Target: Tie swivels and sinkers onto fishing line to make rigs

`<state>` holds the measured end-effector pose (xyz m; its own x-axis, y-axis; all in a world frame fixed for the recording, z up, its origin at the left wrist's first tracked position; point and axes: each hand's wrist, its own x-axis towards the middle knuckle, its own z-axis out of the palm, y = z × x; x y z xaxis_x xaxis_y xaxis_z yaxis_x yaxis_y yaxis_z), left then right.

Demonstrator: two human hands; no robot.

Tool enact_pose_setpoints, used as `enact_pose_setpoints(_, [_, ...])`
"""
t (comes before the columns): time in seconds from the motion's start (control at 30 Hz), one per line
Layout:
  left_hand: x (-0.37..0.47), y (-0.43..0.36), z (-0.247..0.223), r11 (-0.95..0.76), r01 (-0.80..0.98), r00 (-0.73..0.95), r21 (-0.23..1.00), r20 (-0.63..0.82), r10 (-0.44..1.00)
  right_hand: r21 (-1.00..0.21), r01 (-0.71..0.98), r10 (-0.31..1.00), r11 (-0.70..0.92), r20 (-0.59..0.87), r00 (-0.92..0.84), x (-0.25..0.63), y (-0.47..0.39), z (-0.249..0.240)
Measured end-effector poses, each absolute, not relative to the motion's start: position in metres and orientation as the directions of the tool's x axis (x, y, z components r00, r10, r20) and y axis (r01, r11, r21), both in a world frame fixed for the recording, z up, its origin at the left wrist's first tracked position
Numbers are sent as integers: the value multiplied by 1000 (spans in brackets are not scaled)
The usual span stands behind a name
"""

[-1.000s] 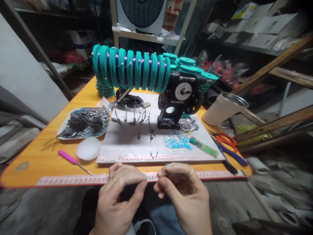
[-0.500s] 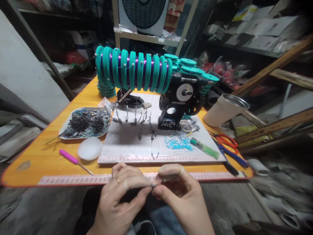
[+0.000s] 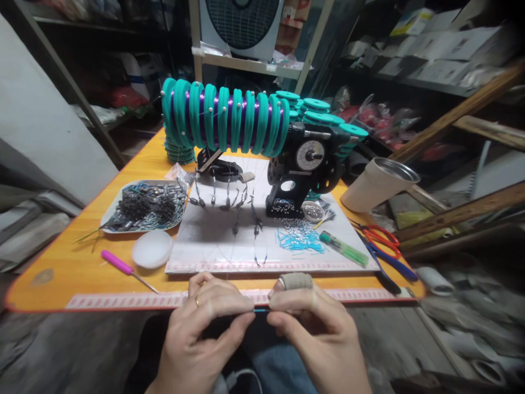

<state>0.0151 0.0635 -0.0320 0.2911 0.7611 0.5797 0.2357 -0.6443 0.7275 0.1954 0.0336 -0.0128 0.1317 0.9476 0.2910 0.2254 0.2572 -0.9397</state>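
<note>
A thin blue tube [image 3: 261, 310] spans the small gap between my two hands at the table's front edge. My left hand [image 3: 209, 323], with a ring on one finger, pinches one end between thumb and forefinger. The other end is in the closed fingertips of my right hand [image 3: 314, 320], which has a grey wrap round one finger. Whether a line runs through the tube is too fine to tell. Beyond the hands, dark swivel-like pieces [image 3: 235, 227] hang on thin lines from a row of teal spools [image 3: 223, 117] wound with purple line.
A black winding stand [image 3: 287, 191] holds the spools. Blue tubes [image 3: 301, 239] and silver beads lie on the white board [image 3: 213, 246], beside a green-capped case [image 3: 343, 249]. Around it are a tray [image 3: 107, 221], white lid [image 3: 151, 249], pink-handled pick [image 3: 117, 262], pliers [image 3: 391, 262] and canister [image 3: 375, 186].
My right hand has moved a little to the right, away from my left. The gap between the fingertips has widened, and more of the blue tube shows.
</note>
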Motion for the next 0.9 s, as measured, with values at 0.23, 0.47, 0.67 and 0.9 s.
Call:
enact_pose_setpoints(0.23, [12, 72, -22, -682, 281, 350, 675, 589, 728, -883, 351, 931, 311, 357, 75, 197, 38, -17])
enact_pose_setpoints(0.47, [-11, 104, -13, -730, 411, 454, 545, 572, 683, -788, 510, 936, 344, 328, -124, 199, 60, -19])
enact_pose_setpoints(0.67, [-15, 130, -9, -809, 438, 573, 392, 572, 587, -532, 779, 885, 333, 462, -63, 210, 65, -26])
enact_pose_setpoints(0.9, [-24, 144, -6, -841, 417, 682, 344, 493, 540, -376, 892, 867, 250, 498, -33, 204, 63, -33])
